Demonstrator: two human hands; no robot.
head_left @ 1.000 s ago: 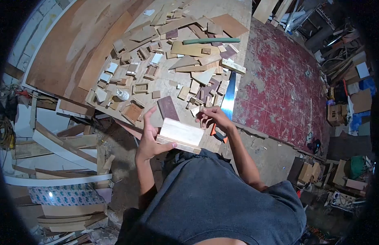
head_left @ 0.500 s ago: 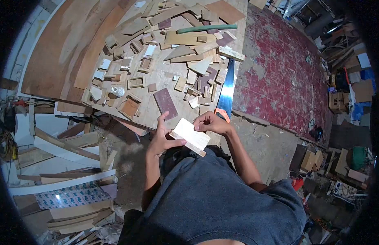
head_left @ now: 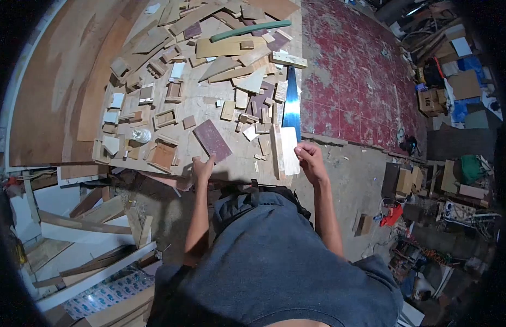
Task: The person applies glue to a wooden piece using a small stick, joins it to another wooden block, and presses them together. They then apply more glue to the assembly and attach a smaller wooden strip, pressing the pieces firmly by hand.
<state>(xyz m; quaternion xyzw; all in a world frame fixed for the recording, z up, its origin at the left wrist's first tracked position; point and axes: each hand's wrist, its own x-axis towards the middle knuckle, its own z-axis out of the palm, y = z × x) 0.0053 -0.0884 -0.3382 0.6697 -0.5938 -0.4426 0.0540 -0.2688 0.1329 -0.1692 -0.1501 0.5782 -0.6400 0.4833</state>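
Note:
My right hand (head_left: pixel 311 159) pinches the side of a pale wooden piece (head_left: pixel 289 147) with a raised strip along one edge, over the front right corner of the workbench (head_left: pixel 236 173). The orange-handled saw's blue-lit blade (head_left: pixel 292 106) lies just behind that piece, its handle hidden. At the bench's front edge, my left hand (head_left: pixel 202 169) has thumb and finger apart, fingertips right at the near end of a maroon rectangular sheet (head_left: pixel 212 140). Left of this sheet sits a small open wooden box (head_left: pixel 164 152).
Several small wooden boxes, offcuts and a clear bottle (head_left: pixel 140 135) cover the bench. A green curved strip (head_left: pixel 250 30) lies farther back. Large plywood sheets (head_left: pixel 56 82) stand at left. Scrap wood (head_left: pixel 81 229) is piled on the floor below.
My left hand has let go of the wooden piece and moved down-left to the maroon sheet. My right hand has carried the piece rightward, turning it upright in view.

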